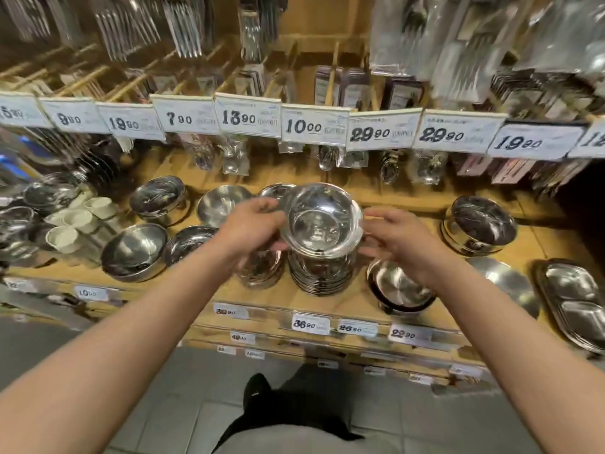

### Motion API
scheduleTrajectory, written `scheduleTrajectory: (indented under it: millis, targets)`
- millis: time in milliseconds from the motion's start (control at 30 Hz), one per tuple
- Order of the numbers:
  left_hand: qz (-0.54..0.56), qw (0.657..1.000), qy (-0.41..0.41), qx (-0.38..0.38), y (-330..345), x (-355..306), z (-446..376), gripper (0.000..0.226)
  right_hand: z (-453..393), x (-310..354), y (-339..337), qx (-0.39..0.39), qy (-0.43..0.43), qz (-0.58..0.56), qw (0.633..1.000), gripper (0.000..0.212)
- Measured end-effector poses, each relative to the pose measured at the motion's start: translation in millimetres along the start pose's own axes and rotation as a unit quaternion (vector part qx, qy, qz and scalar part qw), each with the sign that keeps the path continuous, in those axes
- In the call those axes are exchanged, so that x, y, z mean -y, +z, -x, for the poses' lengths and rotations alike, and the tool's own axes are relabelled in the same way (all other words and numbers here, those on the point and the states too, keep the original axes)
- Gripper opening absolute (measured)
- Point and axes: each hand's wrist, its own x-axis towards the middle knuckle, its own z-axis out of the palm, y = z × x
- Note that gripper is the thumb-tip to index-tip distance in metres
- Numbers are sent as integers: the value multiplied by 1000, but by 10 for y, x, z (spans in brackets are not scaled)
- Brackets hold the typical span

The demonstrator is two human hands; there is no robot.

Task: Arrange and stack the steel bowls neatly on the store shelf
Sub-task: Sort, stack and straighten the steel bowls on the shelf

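Observation:
A tall stack of steel bowls (322, 257) stands in the middle of the wooden shelf (357, 303). Its top bowl (322, 221) is shiny and sits slightly askew on the pile. My left hand (253, 224) grips the left rim of that top bowl with curled fingers. On the right side, my right hand (397, 237) hovers with its fingers spread near the rim; whether they touch the bowl is unclear. A smaller stack (260, 268) sits just left of the tall one, partly hidden under my left wrist.
More steel bowls stand around: large ones at left (134, 252), a shallow bowl (397, 288) at front right, a lidded stack (478, 224) at far right, divided trays (576, 296). White cups (77, 221) sit at left. Price tags (248, 114) and bagged cutlery hang above.

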Motion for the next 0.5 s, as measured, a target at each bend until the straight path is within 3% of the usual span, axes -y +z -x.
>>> scheduleTrajectory:
  millis: [133, 233, 333, 400, 500]
  targets:
    - [-6, 1000, 2, 19, -6, -142, -150, 11, -193, 70, 29, 3, -18, 54, 998, 35]
    - [-21, 1000, -18, -14, 72, -18, -252, 7, -282, -76, 58, -31, -16, 51, 998, 34]
    - [-61, 997, -26, -44, 177, 253, -363, 11, -388, -305, 85, -61, 5, 119, 991, 22]
    - [-98, 993, -16, -62, 225, 431, -443, 7, -439, -448, 77, -80, 14, 172, 982, 12]
    - [-157, 981, 23, -108, 275, 665, -530, 12, -493, -591, 23, -103, -19, 234, 967, 16]
